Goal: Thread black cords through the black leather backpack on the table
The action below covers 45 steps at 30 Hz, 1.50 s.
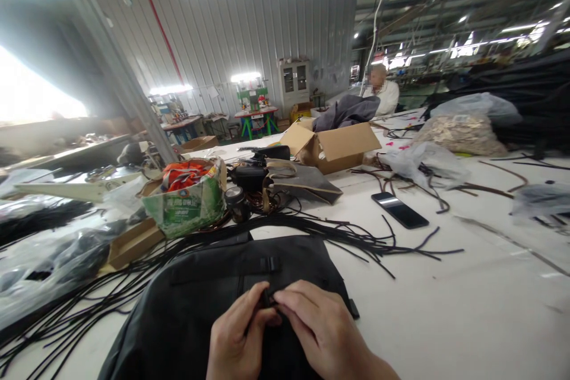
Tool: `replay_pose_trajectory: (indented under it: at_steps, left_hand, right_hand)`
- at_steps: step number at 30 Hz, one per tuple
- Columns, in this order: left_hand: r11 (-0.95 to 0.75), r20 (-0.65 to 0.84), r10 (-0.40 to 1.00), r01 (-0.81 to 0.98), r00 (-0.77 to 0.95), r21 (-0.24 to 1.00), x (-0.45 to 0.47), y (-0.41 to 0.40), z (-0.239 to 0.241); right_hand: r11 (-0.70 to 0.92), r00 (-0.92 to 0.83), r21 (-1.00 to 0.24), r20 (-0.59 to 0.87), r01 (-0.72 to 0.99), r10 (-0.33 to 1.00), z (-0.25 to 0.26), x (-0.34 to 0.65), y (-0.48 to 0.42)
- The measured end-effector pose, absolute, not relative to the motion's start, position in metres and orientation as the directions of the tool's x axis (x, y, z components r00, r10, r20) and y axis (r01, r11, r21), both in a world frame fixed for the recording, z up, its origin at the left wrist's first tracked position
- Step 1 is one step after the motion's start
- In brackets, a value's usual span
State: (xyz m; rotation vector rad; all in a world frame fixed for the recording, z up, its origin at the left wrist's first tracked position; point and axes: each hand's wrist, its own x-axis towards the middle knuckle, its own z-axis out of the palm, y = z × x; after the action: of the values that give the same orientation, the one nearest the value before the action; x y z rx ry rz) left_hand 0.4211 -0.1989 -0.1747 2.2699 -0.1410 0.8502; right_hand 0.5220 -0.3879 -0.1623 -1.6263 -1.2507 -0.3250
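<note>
A black bag (196, 309) lies flat on the white table in front of me. A small black buckle (269, 263) shows on its upper part, just beyond my fingers. My left hand (243, 329) is closed in a pinch on a small black piece (267, 297), which looks like a strap end or buckle part. From the other side, the fingertips of my right hand (316, 320) pinch at the same piece. Both hands are over the bag with their fingertips nearly touching. My fingers cover most of the piece, so its exact kind is hidden.
Long black cords (285, 222) run across the table behind the bag. Beyond them stand a green-and-white sack (184, 208), a cardboard box (347, 145) and a grey bag piece (307, 181). A phone (399, 210) lies to the right. A person (385, 95) is at the far end.
</note>
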Motion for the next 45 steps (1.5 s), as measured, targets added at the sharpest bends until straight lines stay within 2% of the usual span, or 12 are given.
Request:
replay_pose_trajectory:
  at_steps: [11,30,35,41,45]
  left_hand:
    - [-0.785,0.744,0.124,-0.394,0.657,0.479,0.427,-0.207,-0.166]
    - [-0.809,0.729,0.148,-0.342,0.669,0.478,0.426,-0.206,-0.171]
    - [-0.826,0.762,0.115,-0.365,0.637,0.429,0.428,-0.209,-0.170]
    - [-0.762,0.730,0.116,-0.411,0.674,0.500,0.429,-0.209,-0.172]
    - [-0.721,0.653,0.134,-0.378,0.746,0.580,0.427,-0.207,-0.178]
  right_hand:
    - [-0.029,0.458,-0.555,0.655,0.831,0.601,-0.167,0.518,-0.384]
    - [-0.073,0.450,-0.508,0.675,0.858,0.586,-0.177,0.515,-0.378]
    - [-0.088,0.462,-0.515,0.663,0.852,0.589,-0.182,0.513,-0.377]
    - [-0.061,0.470,-0.540,0.666,0.839,0.579,-0.176,0.516,-0.379]
    - [-0.002,0.426,-0.522,0.693,0.853,0.582,-0.172,0.518,-0.383]
